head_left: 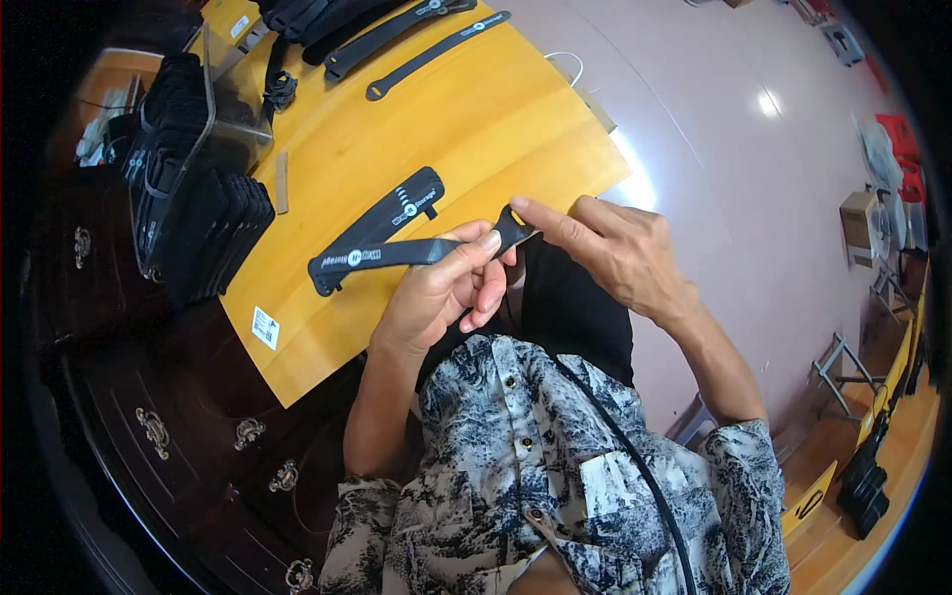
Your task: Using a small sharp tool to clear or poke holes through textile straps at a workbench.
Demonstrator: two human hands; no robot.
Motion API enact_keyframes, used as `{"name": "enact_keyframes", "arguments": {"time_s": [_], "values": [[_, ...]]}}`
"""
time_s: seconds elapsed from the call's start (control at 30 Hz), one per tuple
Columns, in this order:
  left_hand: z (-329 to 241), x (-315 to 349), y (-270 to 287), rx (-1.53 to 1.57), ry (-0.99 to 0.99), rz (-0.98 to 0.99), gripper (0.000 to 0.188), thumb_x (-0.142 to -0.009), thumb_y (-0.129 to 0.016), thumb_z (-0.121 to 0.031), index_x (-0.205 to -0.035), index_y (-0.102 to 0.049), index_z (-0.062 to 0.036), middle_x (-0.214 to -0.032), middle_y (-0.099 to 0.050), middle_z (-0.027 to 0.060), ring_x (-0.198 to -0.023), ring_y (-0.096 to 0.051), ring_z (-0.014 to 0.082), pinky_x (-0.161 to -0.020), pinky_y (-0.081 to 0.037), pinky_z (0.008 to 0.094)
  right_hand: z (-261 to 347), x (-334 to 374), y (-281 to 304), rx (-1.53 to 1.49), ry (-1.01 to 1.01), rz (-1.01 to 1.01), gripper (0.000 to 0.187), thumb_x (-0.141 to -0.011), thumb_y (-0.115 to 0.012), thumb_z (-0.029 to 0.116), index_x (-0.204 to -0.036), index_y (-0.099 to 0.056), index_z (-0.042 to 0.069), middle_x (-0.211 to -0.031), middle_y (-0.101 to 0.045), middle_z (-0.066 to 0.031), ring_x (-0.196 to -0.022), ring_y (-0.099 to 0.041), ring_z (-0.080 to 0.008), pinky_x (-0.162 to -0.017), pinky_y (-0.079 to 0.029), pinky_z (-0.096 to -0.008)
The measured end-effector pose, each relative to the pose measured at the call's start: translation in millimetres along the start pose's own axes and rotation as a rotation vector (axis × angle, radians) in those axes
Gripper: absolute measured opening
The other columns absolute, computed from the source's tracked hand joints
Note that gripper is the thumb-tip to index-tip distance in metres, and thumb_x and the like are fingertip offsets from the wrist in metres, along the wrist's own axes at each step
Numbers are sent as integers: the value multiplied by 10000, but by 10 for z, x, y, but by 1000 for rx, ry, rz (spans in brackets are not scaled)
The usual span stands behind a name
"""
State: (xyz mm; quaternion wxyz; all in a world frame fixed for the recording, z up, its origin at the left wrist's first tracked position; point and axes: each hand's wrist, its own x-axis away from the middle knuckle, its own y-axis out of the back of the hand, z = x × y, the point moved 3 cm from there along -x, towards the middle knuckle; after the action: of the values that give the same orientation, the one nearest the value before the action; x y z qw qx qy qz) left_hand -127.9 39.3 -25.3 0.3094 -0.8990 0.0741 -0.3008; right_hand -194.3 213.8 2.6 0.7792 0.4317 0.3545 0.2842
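Note:
A black strap [397, 252] with white printing runs leftward from my fingers, just over the table. My left hand [436, 297] pinches it between thumb and fingers close to its slotted end. At that end, the index fingertip of my right hand [630, 253] presses beside the slot; its thumb is mostly hidden and its other fingers are curled. Beneath and behind the held strap, a wider black strap length [382, 220] slants across the table. Where the two meet at the left, I cannot tell whether they are joined.
The yellow wooden table [496, 129] carries a loose black strap [436, 57] and a strap pile [322, 20] at its far side. Stacked black straps [223, 233] stand by a clear plastic panel [208, 89] at the left. Dark drawers [198, 397] flank the table.

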Motion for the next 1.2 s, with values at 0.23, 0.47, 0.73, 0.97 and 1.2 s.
{"name": "enact_keyframes", "arguments": {"time_s": [0.23,0.47,0.73,0.97,1.2], "values": [[-80,3,-79,116,-70,72,263,-970,-417,-272,-933,-508,-28,-573,-518,55,-425,-476,116,-370,-368,217,130,25,126,-4,-18,-94,456,-768,-607,168,-1224,-588,173,-660,-465,2,-521,-523,-127,-440,-433,-275],[-95,19,-236,-157,-503,-127,296,-917,-583,-165,-1126,-508,32,-844,-606,89,-806,-616,133,-681,-500,229,335,-45,356,39,-112,63,362,-784,-619,128,-1146,-613,132,-658,-479,-20,-526,-555,-163,-443,-449,-295],[34,13,-285,-43,-741,-265,167,-911,-543,-99,-1038,-506,4,-870,-596,77,-759,-574,96,-716,-460,220,326,-22,163,-652,-491,-54,249,-896,-602,149,-1123,-541,68,-714,-641,-101,-609,-650,-200,-520,-486,-275],[27,-11,-304,-48,-847,-344,173,-964,-483,-171,-1027,-501,-11,-799,-525,34,-657,-449,57,-589,-370,194,461,-21,92,-548,-431,-212,135,-879,-605,106,-999,-596,44,-862,-646,-103,-615,-640,-212,-545,-500,-290],[27,-51,-393,207,-705,-266,212,-976,-459,-165,-1145,-427,-42,-729,-464,15,-607,-387,50,-550,-341,186,448,8,17,-589,-415,-280,156,-886,-595,106,-1018,-590,24,-872,-648,-106,-679,-658,-218,-576,-507,-296]]}}
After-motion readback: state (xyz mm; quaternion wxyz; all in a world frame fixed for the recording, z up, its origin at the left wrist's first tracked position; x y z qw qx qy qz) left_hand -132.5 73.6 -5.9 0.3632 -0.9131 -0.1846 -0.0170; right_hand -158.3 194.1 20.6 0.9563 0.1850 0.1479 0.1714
